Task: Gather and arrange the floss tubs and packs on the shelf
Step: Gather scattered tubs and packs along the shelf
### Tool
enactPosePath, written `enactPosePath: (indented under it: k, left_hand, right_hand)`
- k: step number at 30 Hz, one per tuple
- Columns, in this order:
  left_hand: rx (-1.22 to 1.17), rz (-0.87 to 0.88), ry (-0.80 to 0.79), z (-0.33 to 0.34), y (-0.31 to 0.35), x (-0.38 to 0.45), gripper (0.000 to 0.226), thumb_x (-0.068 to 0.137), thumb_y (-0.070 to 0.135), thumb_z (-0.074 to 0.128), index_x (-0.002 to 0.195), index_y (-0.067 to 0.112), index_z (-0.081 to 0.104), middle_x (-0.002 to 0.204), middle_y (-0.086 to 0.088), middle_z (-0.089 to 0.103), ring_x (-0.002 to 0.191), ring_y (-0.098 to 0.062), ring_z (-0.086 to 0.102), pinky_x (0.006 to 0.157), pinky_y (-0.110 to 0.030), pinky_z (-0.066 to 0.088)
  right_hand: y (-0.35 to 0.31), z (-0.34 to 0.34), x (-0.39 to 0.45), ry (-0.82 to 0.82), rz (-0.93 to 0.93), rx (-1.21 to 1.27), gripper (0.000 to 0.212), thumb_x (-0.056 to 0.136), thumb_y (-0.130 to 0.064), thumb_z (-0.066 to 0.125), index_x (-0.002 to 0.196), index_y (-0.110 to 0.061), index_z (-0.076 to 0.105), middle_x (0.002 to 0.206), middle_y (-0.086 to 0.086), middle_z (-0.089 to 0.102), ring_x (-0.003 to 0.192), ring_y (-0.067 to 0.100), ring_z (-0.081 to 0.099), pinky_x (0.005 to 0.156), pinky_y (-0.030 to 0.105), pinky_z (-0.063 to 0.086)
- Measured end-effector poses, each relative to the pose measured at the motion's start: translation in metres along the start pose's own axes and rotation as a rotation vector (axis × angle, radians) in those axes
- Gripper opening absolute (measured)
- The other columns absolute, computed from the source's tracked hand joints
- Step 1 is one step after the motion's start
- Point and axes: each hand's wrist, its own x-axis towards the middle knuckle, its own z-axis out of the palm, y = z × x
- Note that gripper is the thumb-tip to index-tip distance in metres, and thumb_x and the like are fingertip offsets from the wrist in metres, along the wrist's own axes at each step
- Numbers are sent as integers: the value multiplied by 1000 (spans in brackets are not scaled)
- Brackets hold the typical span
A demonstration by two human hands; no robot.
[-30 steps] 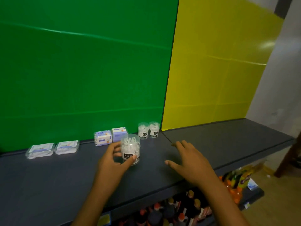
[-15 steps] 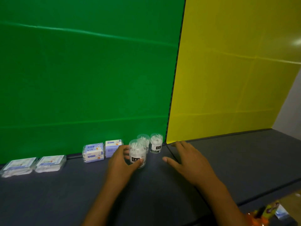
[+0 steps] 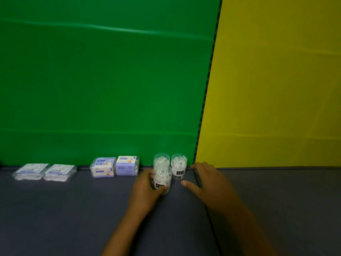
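Dark grey shelf (image 3: 55,209) against green and yellow panels: our left hand (image 3: 145,189) is gripping a clear plastic floss tub (image 3: 162,180), parking it in front of two matching tubs (image 3: 178,164). Right hand (image 3: 208,182) is resting flat, fingers spread. Next we're probably letting go without tipping it.
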Motion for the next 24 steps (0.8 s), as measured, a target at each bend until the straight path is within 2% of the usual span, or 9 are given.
enactPosePath:
  k: [2,7,9,12,17,24]
  left_hand:
    - [19,-17,33,8,3,-2,52,68,26,84,108,27,51,102,10,63,92,-8,62,80,-25,51]
    - [64,-29,51,13,6,-10,55,68,31,84,111,25,50,109,8,65,98,-6,62,88,-30,52]
    - [106,-25,34,8,7,-17,63,68,37,84,119,23,49,115,9,62,103,-5,60,93,-31,51]
    - [293,5,51,-12,8,-36,73,73,46,76,133,21,42,126,10,52,116,-10,52,99,-27,44]
    - [667,117,71,-68,20,-64,60,82,50,65,133,25,44,132,3,52,115,-17,54,92,-30,47]
    - [910,154,310,-167,26,-111,53,84,52,61,127,22,51,121,-1,59,104,-23,59,81,-35,49]
  right_hand:
    - [9,1,1,2,-20,34,61,87,-68,48,133,-29,44,129,-6,49,118,13,46,97,30,42]
    - [22,7,-5,-22,-87,102,58,86,-68,51,130,-31,44,126,-7,50,117,13,48,96,32,44]
    - [26,3,-5,-14,-109,110,58,86,-66,53,131,-30,44,127,-7,50,118,13,47,96,31,43]
    - [27,-4,-4,39,-159,92,57,87,-63,54,130,-28,46,126,-7,50,118,12,46,94,29,43]
    - [-7,-8,-1,91,-250,98,57,87,-61,54,131,-26,45,126,-6,51,116,14,46,93,31,43]
    - [-88,-3,-7,78,-386,79,62,88,-65,50,134,-26,41,130,-6,46,120,16,43,96,32,41]
